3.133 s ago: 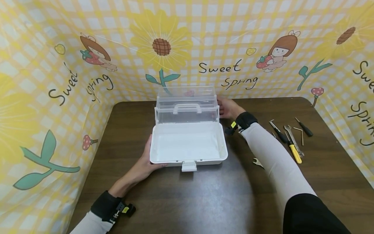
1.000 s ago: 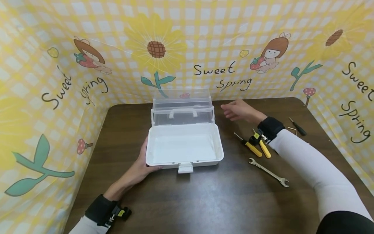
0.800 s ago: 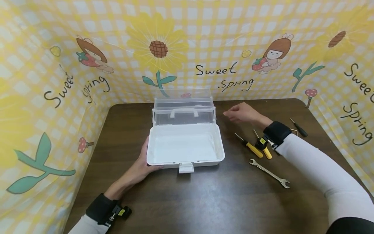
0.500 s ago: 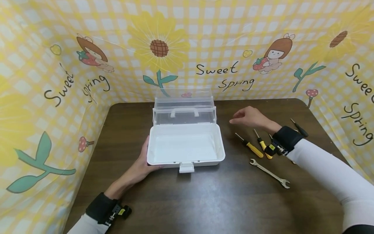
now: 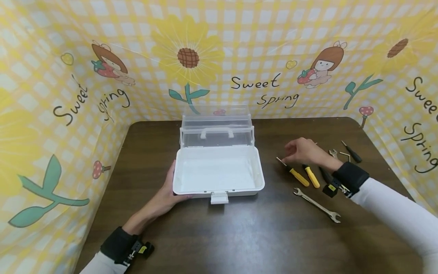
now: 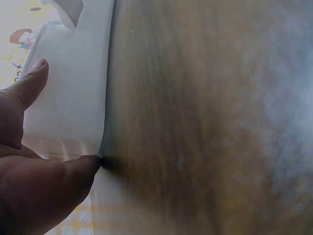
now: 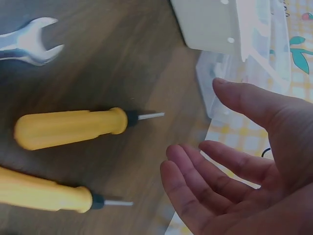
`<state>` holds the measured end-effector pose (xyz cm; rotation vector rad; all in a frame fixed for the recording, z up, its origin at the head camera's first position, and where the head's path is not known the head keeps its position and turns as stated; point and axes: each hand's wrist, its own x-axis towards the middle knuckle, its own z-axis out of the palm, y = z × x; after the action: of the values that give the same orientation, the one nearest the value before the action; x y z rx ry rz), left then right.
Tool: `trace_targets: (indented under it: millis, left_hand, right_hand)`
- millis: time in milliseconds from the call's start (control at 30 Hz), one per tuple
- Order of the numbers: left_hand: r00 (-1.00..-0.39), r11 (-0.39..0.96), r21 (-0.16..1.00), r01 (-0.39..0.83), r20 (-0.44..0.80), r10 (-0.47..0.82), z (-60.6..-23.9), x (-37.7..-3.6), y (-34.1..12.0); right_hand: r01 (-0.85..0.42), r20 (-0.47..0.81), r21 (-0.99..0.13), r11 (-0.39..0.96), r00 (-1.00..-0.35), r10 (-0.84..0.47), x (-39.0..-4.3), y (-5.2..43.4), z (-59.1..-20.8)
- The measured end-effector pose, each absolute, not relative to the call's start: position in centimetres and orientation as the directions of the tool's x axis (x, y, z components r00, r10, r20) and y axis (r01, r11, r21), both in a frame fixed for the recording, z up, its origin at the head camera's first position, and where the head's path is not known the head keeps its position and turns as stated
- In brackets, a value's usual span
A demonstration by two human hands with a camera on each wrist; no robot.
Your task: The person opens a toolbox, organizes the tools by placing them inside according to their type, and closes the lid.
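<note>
Now the right hand (image 5: 302, 151) has left the box lid and come down over the tools.

Its fingers hang loosely spread, holding nothing, just above two yellow screwdrivers (image 5: 297, 176) lying on the tabletop (image 5: 239, 236) right of the open white box (image 5: 219, 173). The left hand (image 5: 167, 192) rests flat against the box's near-left corner, steadying it; picking up looks next.

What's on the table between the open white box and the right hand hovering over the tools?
Only bare brown table lies between the white box and the right hand; the head view shows this. The nearest yellow-handled screwdriver sits just beneath that hand.
</note>
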<state>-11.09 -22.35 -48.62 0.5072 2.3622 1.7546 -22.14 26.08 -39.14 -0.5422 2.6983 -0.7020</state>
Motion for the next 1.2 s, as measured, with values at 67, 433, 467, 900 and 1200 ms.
trace_targets:
  millis: [67,433,467,900,1200]
  left_hand:
    - [-0.927,0.251,0.949,0.192,0.091,0.364,-48.6,-11.1,-22.4]
    - [-0.931,0.287,0.943,0.17,0.058,0.361,-48.7,-11.0,-22.3]
    - [-0.931,0.284,0.944,0.17,0.059,0.361,-48.7,-11.0,-22.2]
    - [-0.932,0.28,0.946,0.165,0.058,0.357,-48.7,-11.1,-22.2]
    - [-0.94,0.314,0.939,0.137,0.023,0.341,-48.6,-11.0,-22.2]
  right_hand:
    - [-0.294,-0.186,-0.497,0.816,-0.883,-0.431,-21.7,26.4,-39.2]
    - [-0.302,-0.191,-0.379,0.875,-0.899,-0.393,-19.3,27.4,-39.8]
    - [-0.297,-0.195,-0.38,0.876,-0.9,-0.39,-19.2,27.5,-40.0]
    - [-0.352,-0.142,-0.379,0.856,-0.892,-0.43,-18.1,27.6,-41.9]
    - [-0.361,-0.145,-0.351,0.864,-0.891,-0.431,-17.7,27.8,-42.8]
